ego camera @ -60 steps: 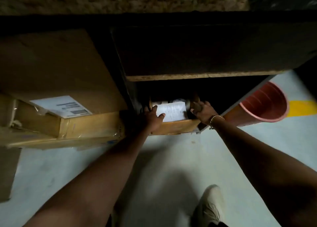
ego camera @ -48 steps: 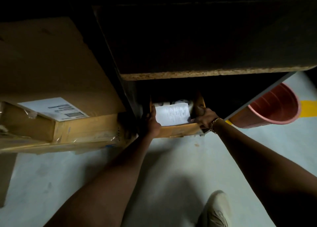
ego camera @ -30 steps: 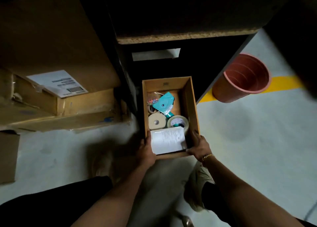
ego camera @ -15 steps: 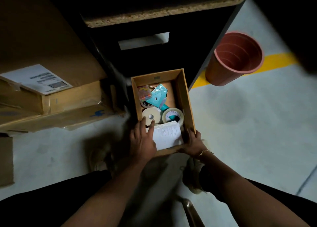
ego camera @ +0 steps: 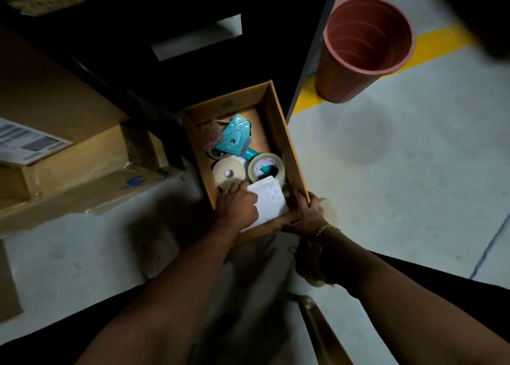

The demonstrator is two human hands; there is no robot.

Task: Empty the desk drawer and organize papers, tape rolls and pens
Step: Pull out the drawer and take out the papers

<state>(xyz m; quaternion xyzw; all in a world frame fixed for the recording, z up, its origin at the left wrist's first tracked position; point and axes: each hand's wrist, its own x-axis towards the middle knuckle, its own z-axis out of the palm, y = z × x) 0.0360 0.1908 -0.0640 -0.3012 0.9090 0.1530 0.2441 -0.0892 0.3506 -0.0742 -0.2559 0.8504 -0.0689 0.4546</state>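
Observation:
The cardboard drawer box (ego camera: 285, 143) sits pulled out on the floor below the dark desk. Inside lie a teal tape dispenser (ego camera: 234, 136), a small clear bag of coloured bits (ego camera: 211, 134), a beige tape roll (ego camera: 229, 173), a clear tape roll (ego camera: 266, 165) and a stack of white printed papers (ego camera: 271, 201) at the near end. My left hand (ego camera: 237, 206) is inside the box, its fingers curled over the left edge of the papers. My right hand (ego camera: 306, 215) grips the box's near right corner.
A pink plastic bin (ego camera: 364, 47) stands on the floor to the right, beside a yellow floor line (ego camera: 438, 40). Large cardboard boxes (ego camera: 69, 154) with a shipping label are stacked at the left. My shoe (ego camera: 328, 212) is just beneath the box corner.
The box came out from under the desk onto the floor. My left hand left the box's edge and reached inside onto the papers; my right hand kept its grip on the corner.

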